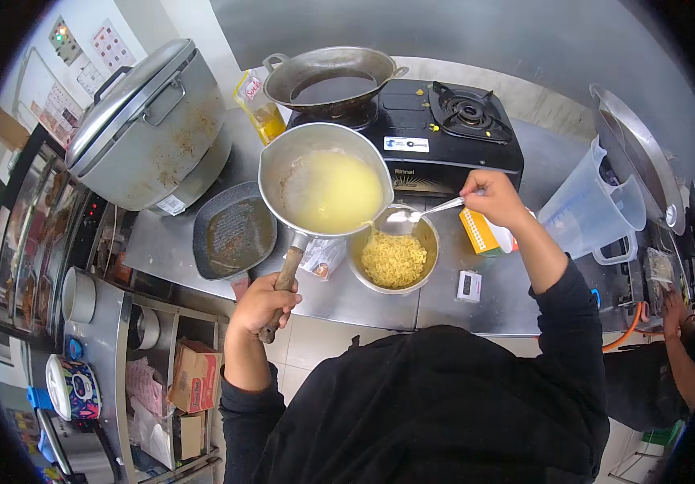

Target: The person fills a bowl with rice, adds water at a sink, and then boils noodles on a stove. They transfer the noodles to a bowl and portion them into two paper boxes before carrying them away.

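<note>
My left hand is closed around the wooden handle of a saucepan. Cloudy yellowish liquid lies in the saucepan, which is held above the counter with its lip by a metal bowl. Cooked instant noodles fill the lower part of that bowl. Between the fingers of my right hand is the handle of a metal spoon, its head over the bowl's far side. Glare hides the spoon head's exact shape.
A black gas stove carries a wok of dark liquid. Left are a grill pan and a large rice cooker. Right are a yellow box, a white timer and a plastic pitcher. Another person's hand shows far right.
</note>
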Available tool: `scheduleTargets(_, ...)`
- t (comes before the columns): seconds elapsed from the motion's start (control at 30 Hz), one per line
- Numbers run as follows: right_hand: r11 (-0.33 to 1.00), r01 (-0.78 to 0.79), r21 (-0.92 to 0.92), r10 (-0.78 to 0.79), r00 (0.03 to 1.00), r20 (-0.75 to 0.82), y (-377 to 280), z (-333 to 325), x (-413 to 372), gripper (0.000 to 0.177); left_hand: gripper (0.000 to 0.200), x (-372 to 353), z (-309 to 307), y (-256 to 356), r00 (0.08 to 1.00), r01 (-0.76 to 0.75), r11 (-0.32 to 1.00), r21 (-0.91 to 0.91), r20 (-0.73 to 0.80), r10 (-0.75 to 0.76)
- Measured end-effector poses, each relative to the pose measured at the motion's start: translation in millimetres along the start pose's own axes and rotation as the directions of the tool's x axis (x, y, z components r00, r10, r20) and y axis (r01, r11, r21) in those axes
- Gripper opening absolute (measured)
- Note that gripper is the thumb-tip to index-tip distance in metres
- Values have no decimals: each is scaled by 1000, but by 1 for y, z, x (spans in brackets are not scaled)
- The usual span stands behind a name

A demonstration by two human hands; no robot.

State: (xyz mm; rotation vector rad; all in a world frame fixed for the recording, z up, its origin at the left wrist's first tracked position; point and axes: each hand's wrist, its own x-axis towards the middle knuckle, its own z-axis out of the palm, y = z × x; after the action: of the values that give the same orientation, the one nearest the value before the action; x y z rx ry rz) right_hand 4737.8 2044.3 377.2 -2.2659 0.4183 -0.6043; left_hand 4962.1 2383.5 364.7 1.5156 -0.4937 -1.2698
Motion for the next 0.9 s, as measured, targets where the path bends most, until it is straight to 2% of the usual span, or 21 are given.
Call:
scheduleTargets(0.03,1000,5,9,-5,999,-31,-2,-1,-4,9,16,0,1,1,1000,0,1000,-1,-5,0)
scheduleTargets(0.13,933,219,-286,-236,971,-26,-11,-1,-15,9,16,3,2,1,1000,-6,1000,-1,-9,6)
scheduleTargets(0.23,810,355,-467,-389,921,25,-20,8,-25,8,16,2,4,4,1000,-9,1000,2,-5,9)
scheduleTargets(0.37,840,269,-472,-368,921,-130,-6,25,-20,7,15,4,6,3,1000,-7,1000,6,10,7)
scheduleTargets(0.47,868,304,-393,-374,920,-114,4,40,-16,7,15,4,7,3,1000,-5,1000,-5,28,5)
scheduleTargets(0.6,995,55,-87,-64,993,-99,9,47,-21,13,15,5,9,2,1000,-3,1000,-2,25,3)
scheduleTargets(0.7,992,-84,94,90,994,-63,8,39,-22,13,15,2,12,5,1000,27,1000,0,-3,-27)
scheduleTargets(0.9,971,-94,220,111,991,-68,2,14,-15,10,16,4,8,-2,999,32,999,-16,-16,-33)
